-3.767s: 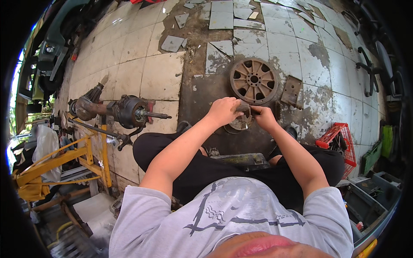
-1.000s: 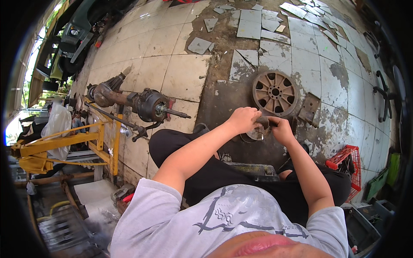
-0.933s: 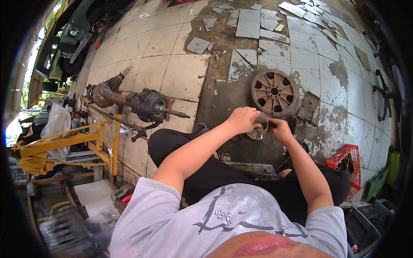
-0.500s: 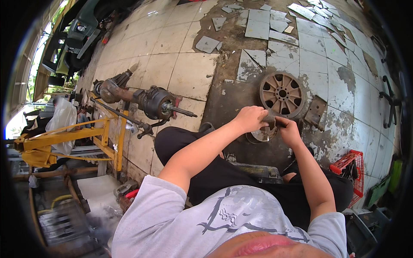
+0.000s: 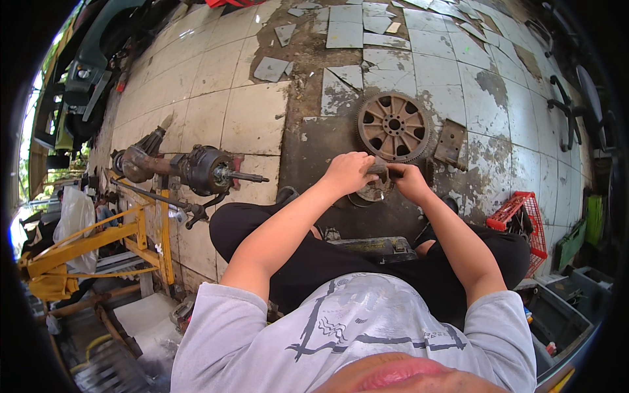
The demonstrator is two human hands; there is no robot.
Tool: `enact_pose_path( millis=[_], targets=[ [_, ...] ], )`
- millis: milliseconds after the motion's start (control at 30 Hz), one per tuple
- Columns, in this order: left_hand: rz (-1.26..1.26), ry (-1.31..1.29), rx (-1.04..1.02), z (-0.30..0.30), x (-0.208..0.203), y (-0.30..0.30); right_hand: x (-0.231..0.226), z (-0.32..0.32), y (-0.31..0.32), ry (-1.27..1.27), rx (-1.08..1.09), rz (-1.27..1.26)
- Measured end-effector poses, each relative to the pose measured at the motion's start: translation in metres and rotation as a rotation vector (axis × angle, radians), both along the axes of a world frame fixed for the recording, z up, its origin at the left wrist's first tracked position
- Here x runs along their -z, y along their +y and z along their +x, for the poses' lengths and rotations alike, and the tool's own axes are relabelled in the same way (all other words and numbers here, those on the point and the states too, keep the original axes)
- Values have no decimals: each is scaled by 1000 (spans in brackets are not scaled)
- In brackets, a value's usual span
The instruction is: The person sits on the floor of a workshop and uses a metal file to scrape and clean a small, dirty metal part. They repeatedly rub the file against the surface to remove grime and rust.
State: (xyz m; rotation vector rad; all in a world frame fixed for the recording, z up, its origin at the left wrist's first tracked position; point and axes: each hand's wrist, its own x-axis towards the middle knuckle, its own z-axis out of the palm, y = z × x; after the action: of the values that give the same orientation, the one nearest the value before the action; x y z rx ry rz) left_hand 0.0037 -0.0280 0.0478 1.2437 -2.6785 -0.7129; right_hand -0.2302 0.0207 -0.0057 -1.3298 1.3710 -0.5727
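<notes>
My left hand (image 5: 349, 173) is closed, its fingers curled over the left end of a small dark grey piece (image 5: 378, 171), like a worn metal part. My right hand (image 5: 410, 183) has its fingers closed at the right end of that piece. Its exact kind is partly hidden by my fingers. Right under it sits a round metal part (image 5: 371, 196) with a pale rim, on the dark floor between my legs. Just beyond my hands lies a large toothed flywheel (image 5: 394, 125), flat on the floor.
A rusty bracket plate (image 5: 450, 141) lies right of the flywheel. At left are an axle assembly (image 5: 208, 171) and a yellow metal frame (image 5: 98, 243). A red plastic basket (image 5: 524, 219) stands at right, a dark case (image 5: 373, 249) before me. Broken tiles (image 5: 344, 27) lie at the far side.
The whole view has shifted, so the floor and parts sit farther left in the picture. Both hands stay on the grey piece above the round part.
</notes>
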Motion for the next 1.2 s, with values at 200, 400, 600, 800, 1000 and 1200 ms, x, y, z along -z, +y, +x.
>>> enact_pose_path(
  millis=[200, 400, 600, 800, 1000, 1200],
  targets=[
    [5, -34, 29, -6, 1, -2, 20, -8, 10, 18, -13, -28],
    [-10, -19, 37, -3, -1, -4, 1, -2, 5, 10, -24, -35],
    [-1, -49, 10, 0, -2, -5, -15, 6, -3, -61, 4, -54],
    [-32, 7, 9, -2, 4, -2, 3, 0, 3, -43, 70, 107],
    [-6, -1, 11, -2, 4, -7, 18, -5, 4, -161, 111, 141],
    [-10, -8, 1, 0, -1, -9, -8, -1, -1, -420, 243, 195]
  ],
)
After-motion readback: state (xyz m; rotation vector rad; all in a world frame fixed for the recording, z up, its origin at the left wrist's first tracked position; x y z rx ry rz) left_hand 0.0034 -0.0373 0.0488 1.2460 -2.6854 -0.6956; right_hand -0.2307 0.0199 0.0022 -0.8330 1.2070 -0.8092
